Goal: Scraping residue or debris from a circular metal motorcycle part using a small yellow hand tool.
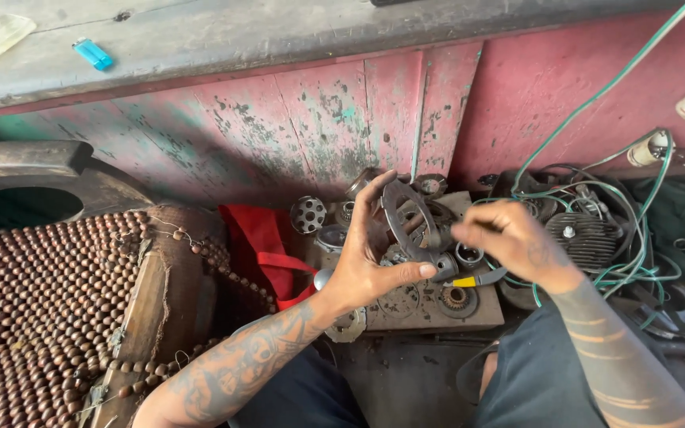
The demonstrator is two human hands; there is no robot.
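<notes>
Clamped between thumb and fingertips, the left hand (366,254) holds a dark oval metal part (414,230) upright above a board (485,313) crowded with gears. Right hand (513,238) hovers just beside it, blurred, fingers loosely curled; whether it grips anything I cannot tell. A yellow-handled tool (477,279) lies beneath, green wires (636,238) crowd the right, a beaded seat cover (33,309) the left

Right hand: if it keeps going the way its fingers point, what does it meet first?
The right hand points left toward the dark metal ring part held up by the left hand. That part looks first in line, though depth is unclear.
</notes>
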